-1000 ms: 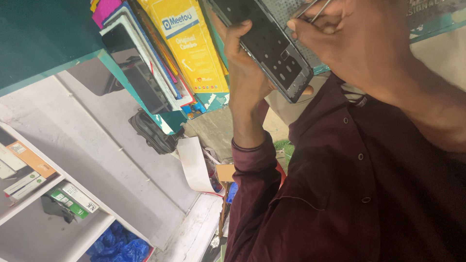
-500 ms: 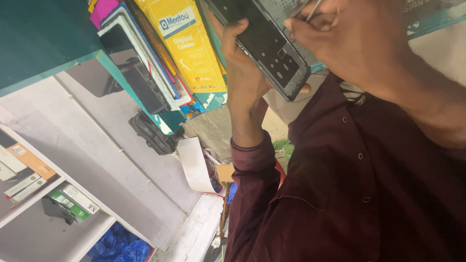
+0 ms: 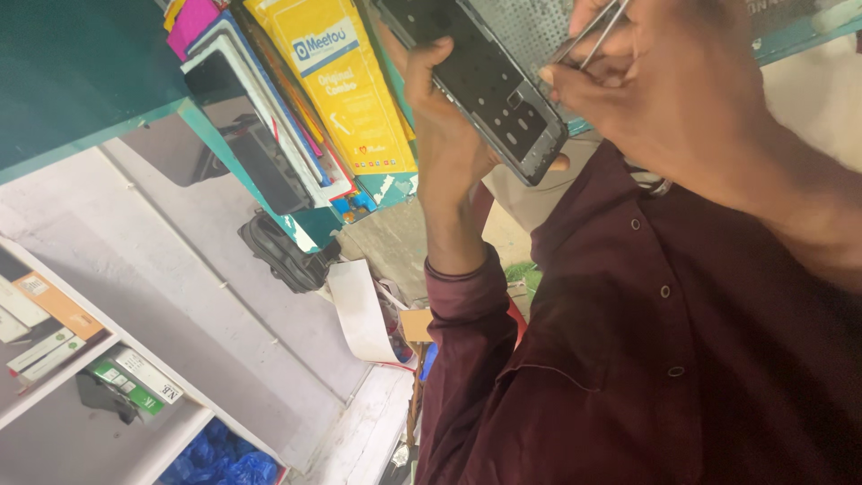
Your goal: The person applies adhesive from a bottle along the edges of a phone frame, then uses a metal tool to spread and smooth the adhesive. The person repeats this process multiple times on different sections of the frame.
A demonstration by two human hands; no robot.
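A white wall shelf unit at the lower left holds several small flat boxes in its two visible compartments, green-and-white ones below and an orange-and-white one above. A teal surface edge runs across the upper left, with a stack of flat packages leaning beside it, the yellow rectangular cardboard box foremost. One black bag lies on the grey floor below. The left hand grips the dark opened phone frame from beneath, fingers wrapped round its edge, near the top of view. The right hand pinches one pair of thin metal tweezers, fingers closed on them, tips just beside the frame.
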